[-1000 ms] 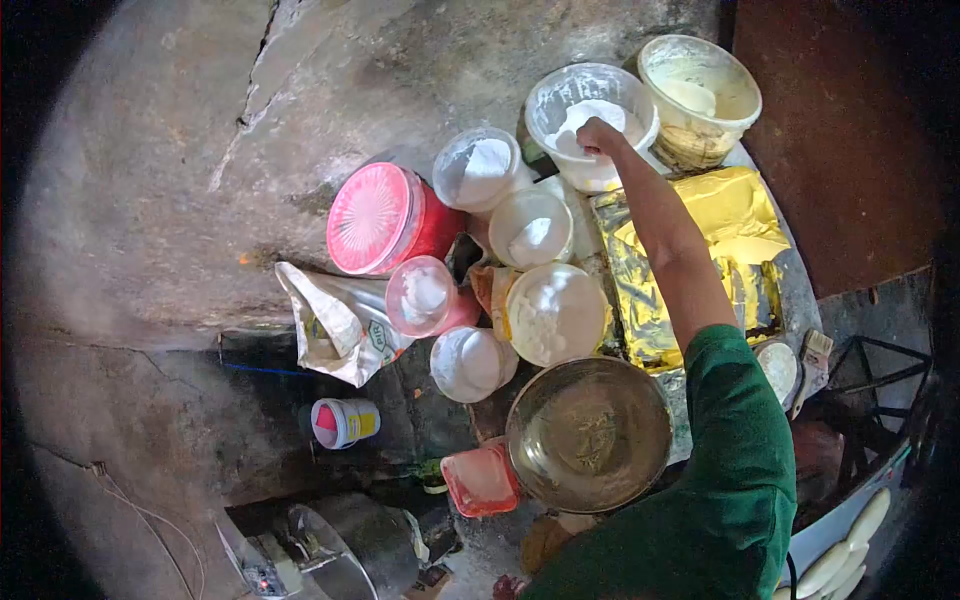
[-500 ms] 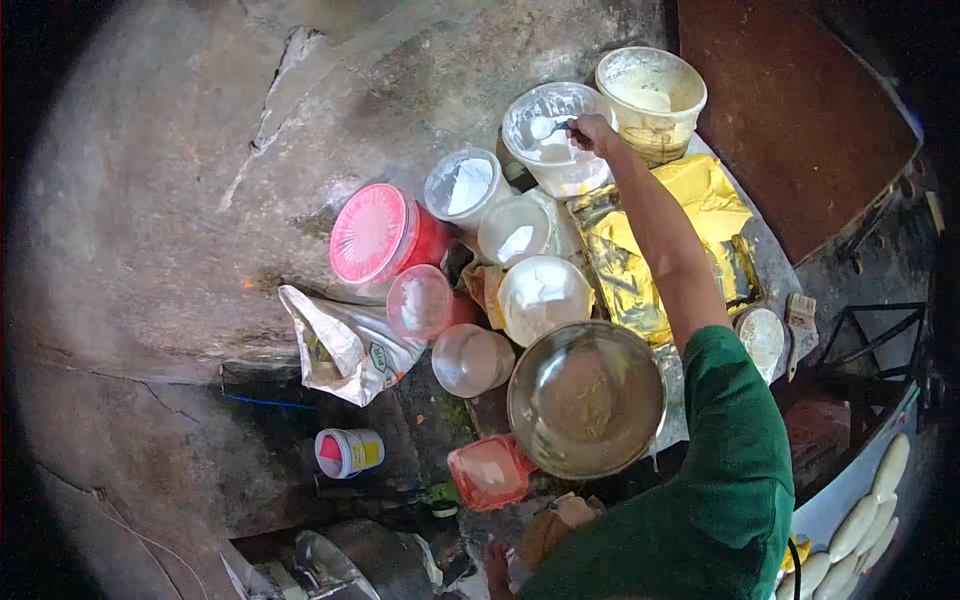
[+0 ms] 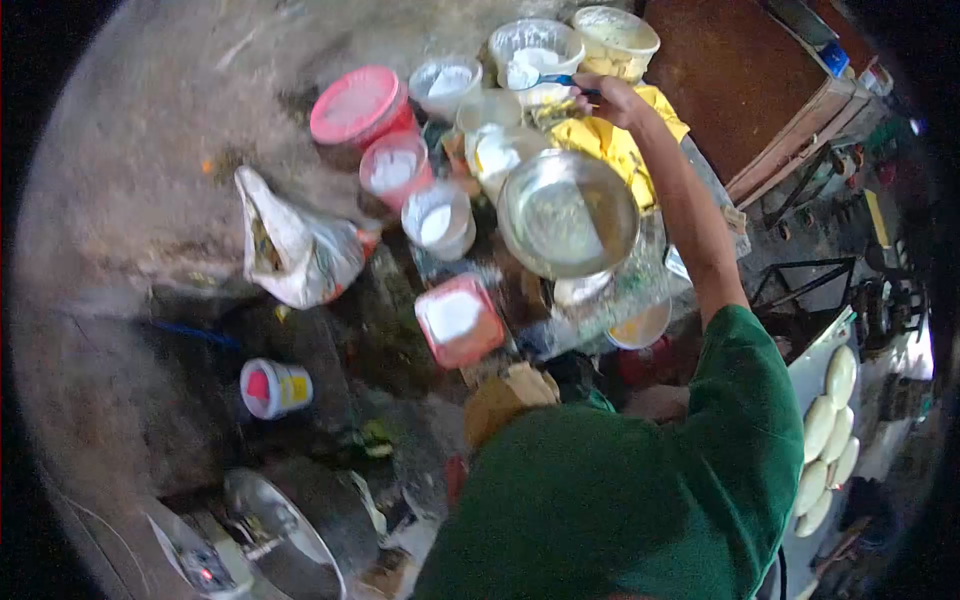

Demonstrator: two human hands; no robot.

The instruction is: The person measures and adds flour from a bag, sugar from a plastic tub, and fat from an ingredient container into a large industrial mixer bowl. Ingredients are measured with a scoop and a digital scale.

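My right hand (image 3: pixel 608 97) is closed on the blue handle of a scoop (image 3: pixel 560 79). White powder lies heaped on the scoop's head, over the clear tub (image 3: pixel 540 35), which has white powder inside. Just right of that tub stands a pale yellowish bucket (image 3: pixel 628 42). Below my right hand are yellow sheeting (image 3: pixel 610 145) and a wide metal bowl (image 3: pixel 520 225) with some residue in it. Of my left hand (image 3: pixel 456 480), only a blurred sliver seems to show beside the green shirt, its fingers hidden.
Left of the bowl stand a red lidded bucket (image 3: pixel 357 105), several tubs of white powder and a red square container (image 3: pixel 475 350). Farther left are an open sack (image 3: pixel 325 255) and a small white bucket (image 3: pixel 290 388). Pale oval pieces (image 3: pixel 820 425) lie on a board at right.
The view has shifted, so the tubs and bowl appear higher. The scoop, with powder on it, now sits near the tub's lower rim. My left hand has become mostly hidden.
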